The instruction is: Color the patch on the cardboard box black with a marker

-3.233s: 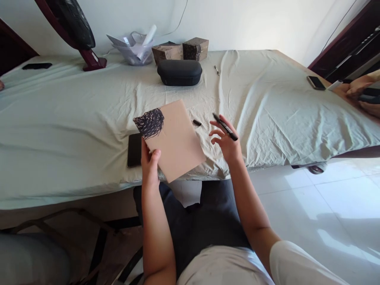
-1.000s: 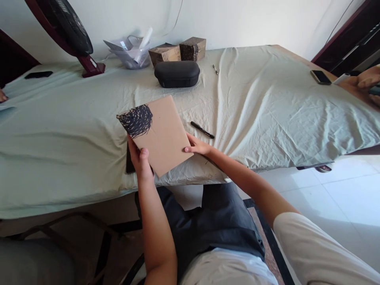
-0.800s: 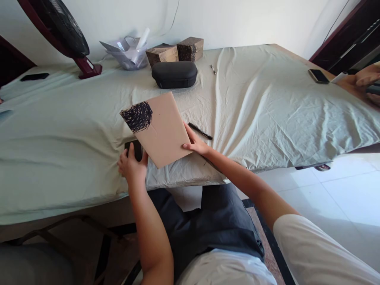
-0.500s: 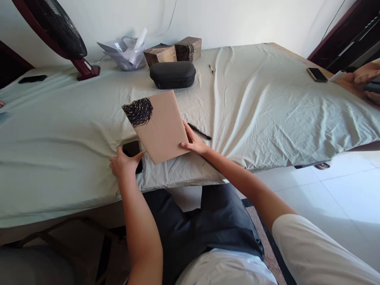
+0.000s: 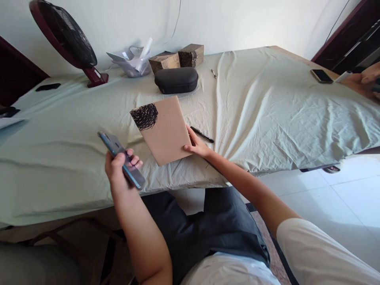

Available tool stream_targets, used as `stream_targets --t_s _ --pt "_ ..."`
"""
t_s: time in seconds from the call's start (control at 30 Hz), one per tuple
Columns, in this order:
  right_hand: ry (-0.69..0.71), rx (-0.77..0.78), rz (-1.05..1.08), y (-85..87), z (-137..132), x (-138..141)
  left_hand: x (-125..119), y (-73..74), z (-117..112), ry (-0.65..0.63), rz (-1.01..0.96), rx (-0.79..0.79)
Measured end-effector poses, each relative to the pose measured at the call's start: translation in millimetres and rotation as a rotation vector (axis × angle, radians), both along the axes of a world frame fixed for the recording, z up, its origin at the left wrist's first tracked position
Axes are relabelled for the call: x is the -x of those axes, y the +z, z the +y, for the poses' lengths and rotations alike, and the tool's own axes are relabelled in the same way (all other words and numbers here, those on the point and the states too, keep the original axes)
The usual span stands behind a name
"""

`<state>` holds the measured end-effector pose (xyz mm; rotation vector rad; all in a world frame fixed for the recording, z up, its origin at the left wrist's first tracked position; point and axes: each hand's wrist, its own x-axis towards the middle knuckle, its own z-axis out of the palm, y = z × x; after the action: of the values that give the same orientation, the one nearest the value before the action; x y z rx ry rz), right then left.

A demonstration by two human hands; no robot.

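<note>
My left hand (image 5: 118,168) is wrapped round a smartphone (image 5: 118,153), which is lifted off the cloth and tilted on its edge. My right hand (image 5: 196,143) grips the right edge of a tan cardboard box (image 5: 168,134), thumb on its top face. Dense black scribble (image 5: 145,116) covers the box's upper left corner. Just beyond the right hand, a black pen (image 5: 202,134) lies on the cloth. The fingers under the box are partly hidden.
A green cloth (image 5: 255,118) covers the table. Behind the box sit a black hard case (image 5: 176,80), two patterned boxes (image 5: 191,54), a clear plastic basket (image 5: 133,67) and a fan (image 5: 67,35). At right are another phone (image 5: 321,76) and another person's hand (image 5: 370,74).
My left hand has picked the phone up from the cloth and turned it. The right hand keeps its hold on the box. The whole view has shifted slightly.
</note>
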<state>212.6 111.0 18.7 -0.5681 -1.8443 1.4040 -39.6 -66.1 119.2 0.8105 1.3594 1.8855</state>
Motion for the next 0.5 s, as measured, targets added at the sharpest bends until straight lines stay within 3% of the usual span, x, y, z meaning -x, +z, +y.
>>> stream_targets --t_s 0.07,0.13,0.27,0.5 --pt "0.004 -0.002 0.009 0.3 -0.4 0.0 -20.7 14.7 8.4 0.258 0.176 -0.135" --pt "0.018 -0.003 0.020 0.7 -1.1 0.2 -37.7 26.6 16.5 0.375 0.368 -0.222" --pt "0.029 0.001 0.030 1.9 -2.3 -0.1 -57.5 40.0 23.1 0.397 0.479 -0.228" --pt "0.005 -0.007 -0.015 2.5 -2.8 -1.6 -75.2 43.2 19.1 0.418 0.585 -0.189"
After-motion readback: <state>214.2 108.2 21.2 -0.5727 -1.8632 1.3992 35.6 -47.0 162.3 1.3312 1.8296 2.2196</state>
